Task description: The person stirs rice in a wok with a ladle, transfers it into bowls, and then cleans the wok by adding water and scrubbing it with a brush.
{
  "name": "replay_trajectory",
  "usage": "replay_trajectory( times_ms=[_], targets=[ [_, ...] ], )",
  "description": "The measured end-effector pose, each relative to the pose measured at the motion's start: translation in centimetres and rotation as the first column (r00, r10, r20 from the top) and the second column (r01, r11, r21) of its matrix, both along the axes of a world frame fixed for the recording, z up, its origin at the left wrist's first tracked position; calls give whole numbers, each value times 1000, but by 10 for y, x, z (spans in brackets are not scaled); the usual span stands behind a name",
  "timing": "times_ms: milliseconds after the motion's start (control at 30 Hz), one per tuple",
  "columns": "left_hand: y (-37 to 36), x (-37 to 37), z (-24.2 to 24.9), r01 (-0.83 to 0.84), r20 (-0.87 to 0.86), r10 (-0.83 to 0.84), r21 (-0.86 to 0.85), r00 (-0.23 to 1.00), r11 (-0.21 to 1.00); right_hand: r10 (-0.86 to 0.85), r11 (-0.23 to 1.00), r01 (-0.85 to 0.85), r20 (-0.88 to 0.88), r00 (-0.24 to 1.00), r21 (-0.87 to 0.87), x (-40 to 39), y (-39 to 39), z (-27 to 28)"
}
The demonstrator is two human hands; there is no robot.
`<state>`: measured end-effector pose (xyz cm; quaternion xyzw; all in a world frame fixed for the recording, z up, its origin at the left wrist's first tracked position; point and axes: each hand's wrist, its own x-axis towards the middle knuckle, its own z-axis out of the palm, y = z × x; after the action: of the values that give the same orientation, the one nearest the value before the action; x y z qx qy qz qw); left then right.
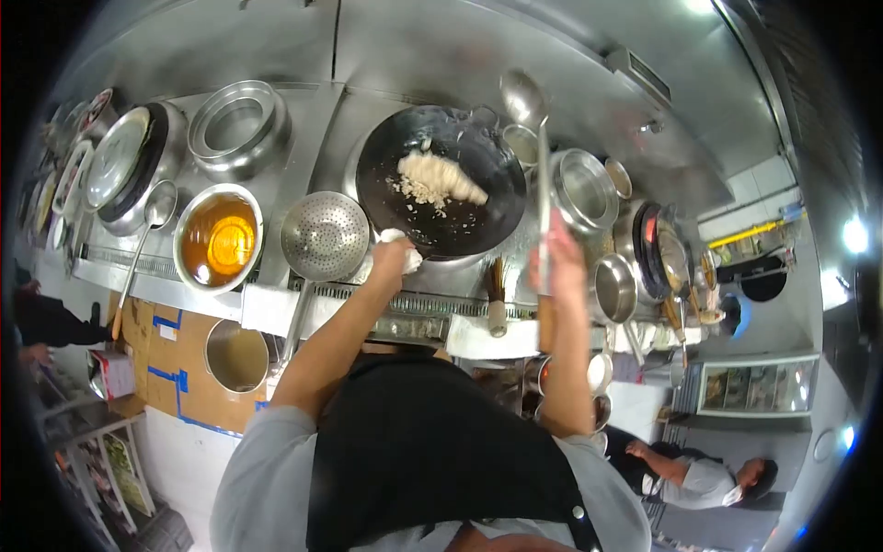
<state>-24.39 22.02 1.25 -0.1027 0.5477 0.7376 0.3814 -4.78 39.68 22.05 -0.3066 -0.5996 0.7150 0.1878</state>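
Note:
A black wok sits on the range in front of me. In it lie pale food, blurred by motion, and small loose pieces. My left hand is closed on the wok's near-left edge, with a white cloth between the fingers and the metal. To the right of the wok, my right hand, somewhat smeared, grips a long ladle whose bowl is raised beyond the wok's far right side. A perforated strainer rests just left of the wok, close to my left forearm.
A bowl of amber liquid stands left of the strainer, near a stacked metal pot. On the right are another metal pot, a saucepan and a bamboo brush. Another person is at the lower right.

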Motion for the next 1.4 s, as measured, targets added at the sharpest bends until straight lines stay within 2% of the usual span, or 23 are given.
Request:
replay_trajectory(
  times_ms=[33, 100, 133, 167, 233, 300, 333, 400, 433, 500, 567, 600, 667, 733, 800, 867, 933, 1000, 1067, 1167, 1267, 1333, 1400],
  targets=[
    [6, -6, -4, -37, 19, 37, 8, 999, 999, -54, 979, 30, -115, 992, -201, -22, -1, -46],
    [23, -9, -23, -87, 63, 86, 13, 994, 996, -12, 979, 33, 106, 994, -204, -58, -4, -149],
    [27, -11, -30, -65, 41, 64, 29, 997, 997, 66, 952, 10, 236, 970, -307, -65, -13, -179],
    [23, -14, -39, -36, 13, 35, 37, 999, 999, 184, 930, -125, 144, 972, -346, -58, -37, -182],
    [7, -7, -45, 47, -18, -45, 80, 999, 996, 252, 937, -180, 223, 942, -300, -26, -68, -149],
    [-24, 37, 24, -90, 137, 74, 112, 988, 990, 399, 917, -362, 399, 826, -166, 30, -66, -116],
    [-32, 52, 38, -83, 101, 80, 26, 992, 996, 423, 902, -409, 461, 780, -135, 47, -54, -97],
    [-27, 53, 20, -129, 69, 125, 58, 990, 990, 472, 848, -522, 583, 662, -94, 76, -35, -75],
    [-18, 34, -10, -13, 74, 12, 18, 997, 1000, 416, 833, -553, 633, 653, 22, 65, -23, -80],
    [-2, 6, -18, 61, 73, -70, 107, 995, 992, 255, 770, -564, 666, 701, 299, 32, 7, -116],
    [-14, 18, -34, 6, -26, -4, 91, 1000, 996, 67, 614, -511, 605, 793, 601, -9, 23, -163],
    [-25, 32, -42, -27, -71, 34, 87, 997, 996, -34, 620, -462, 610, 792, 634, -21, 10, -162],
    [-68, 57, -18, -44, -20, 45, 65, 999, 997, 32, 675, -324, 413, 910, 662, 6, -26, -134],
    [-94, 70, -8, -14, 3, 14, 44, 1000, 999, 135, 569, -425, 430, 893, 704, 70, -40, -118],
    [-68, 64, 37, -134, 72, 132, 32, 989, 990, 343, 829, -510, 512, 788, 229, 110, -62, -57],
    [-31, 33, 8, -85, -23, 87, 83, 996, 993, 338, 811, -550, 608, 718, 198, 110, -58, -58],
    [0, 10, -36, 4, -15, -2, 99, 1000, 995, 275, 763, -587, 686, 674, 271, 72, -33, -93],
    [-10, 23, -38, -27, -51, 35, 147, 998, 989, 86, 634, -509, 602, 794, 582, 31, -5, -140],
    [-38, 51, -30, -108, -39, 115, 151, 993, 983, -15, 685, -464, 648, 762, 562, 0, -11, -121],
    [-73, 66, -27, -26, 105, 20, 51, 994, 998, 18, 734, -363, 519, 855, 574, 34, -39, -105],
    [-34, 29, 2, -33, 15, 33, 30, 999, 999, 126, 683, -477, 553, 823, 553, 99, -56, -90],
    [-2, 3, -16, -44, 53, 38, 122, 998, 992, 144, 629, -555, 621, 771, 544, 117, -56, -89],
    [10, -13, -30, -23, 34, 21, 85, 999, 996, 83, 603, -621, 735, 673, 501, 99, -40, -98]
  ],
)
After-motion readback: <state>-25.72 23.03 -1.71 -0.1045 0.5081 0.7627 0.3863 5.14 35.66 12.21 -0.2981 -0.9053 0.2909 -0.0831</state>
